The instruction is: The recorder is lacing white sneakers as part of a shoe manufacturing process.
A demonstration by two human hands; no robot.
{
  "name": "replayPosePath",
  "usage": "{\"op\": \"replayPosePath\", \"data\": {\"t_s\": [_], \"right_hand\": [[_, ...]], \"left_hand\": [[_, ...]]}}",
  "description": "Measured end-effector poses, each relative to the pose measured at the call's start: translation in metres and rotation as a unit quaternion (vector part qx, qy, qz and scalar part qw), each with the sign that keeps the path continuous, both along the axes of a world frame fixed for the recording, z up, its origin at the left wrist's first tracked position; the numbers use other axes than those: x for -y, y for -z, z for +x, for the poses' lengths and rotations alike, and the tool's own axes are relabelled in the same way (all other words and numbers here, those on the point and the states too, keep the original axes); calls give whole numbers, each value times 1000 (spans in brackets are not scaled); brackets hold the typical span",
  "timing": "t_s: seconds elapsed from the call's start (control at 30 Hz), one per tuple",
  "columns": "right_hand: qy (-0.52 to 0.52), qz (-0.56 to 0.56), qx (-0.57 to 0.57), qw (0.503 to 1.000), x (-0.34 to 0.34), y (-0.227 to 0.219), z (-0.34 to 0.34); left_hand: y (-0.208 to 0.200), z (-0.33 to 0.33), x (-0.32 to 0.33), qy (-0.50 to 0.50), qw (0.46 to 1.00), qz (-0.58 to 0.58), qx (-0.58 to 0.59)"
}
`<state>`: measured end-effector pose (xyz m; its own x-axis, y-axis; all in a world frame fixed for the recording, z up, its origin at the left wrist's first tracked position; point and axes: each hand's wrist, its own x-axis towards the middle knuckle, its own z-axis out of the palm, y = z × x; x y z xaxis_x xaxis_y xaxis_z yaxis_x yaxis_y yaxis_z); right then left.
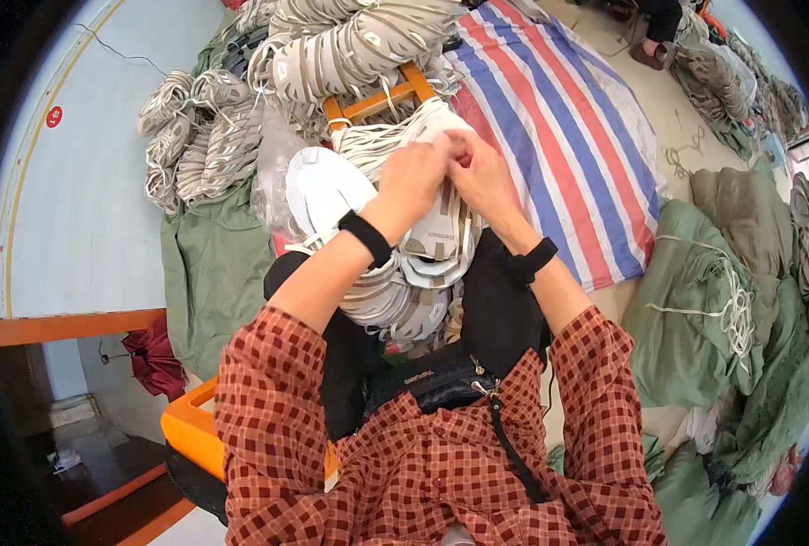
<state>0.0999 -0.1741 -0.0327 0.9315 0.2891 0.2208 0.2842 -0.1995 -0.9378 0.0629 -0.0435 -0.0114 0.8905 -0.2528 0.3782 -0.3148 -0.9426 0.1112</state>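
Note:
My left hand (411,179) and my right hand (483,175) meet above my lap, fingers bent and pinched close together. Between them is a white and beige shoe upper (436,226), which the left fingers grip by its edge. Whatever the right fingertips pinch is too small and covered to name. Just beyond the hands, a bundle of white shoelaces (368,146) hangs over an orange wooden frame (381,102). Beside my left wrist lies a white rounded shoe piece (324,189). More stacked shoe uppers (377,300) rest between my knees.
Tied bundles of shoe uppers (354,55) are heaped at the far side, with more bundles (208,136) on green cloth (213,264) at left. A striped plastic sheet (559,127) covers a pile at right. Green sacks (696,300) lie farther right. Another person's foot (652,55) shows far right.

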Motion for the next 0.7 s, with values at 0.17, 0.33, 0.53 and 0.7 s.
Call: {"op": "replayPosePath", "data": {"t_s": [0.17, 0.33, 0.53, 0.7], "right_hand": [[30, 135, -72, 988, 24, 56, 14], [26, -30, 117, 992, 26, 19, -60], [-72, -384, 233, 890, 21, 5, -72], [-49, -450, 295, 842, 19, 3, -78]], "left_hand": [[43, -3, 13, 31, 999, -13, -4], [29, -73, 20, -24, 979, -204, 18], [39, -48, 14, -92, 995, -12, 24], [29, -32, 6, -89, 994, 67, 15]]}}
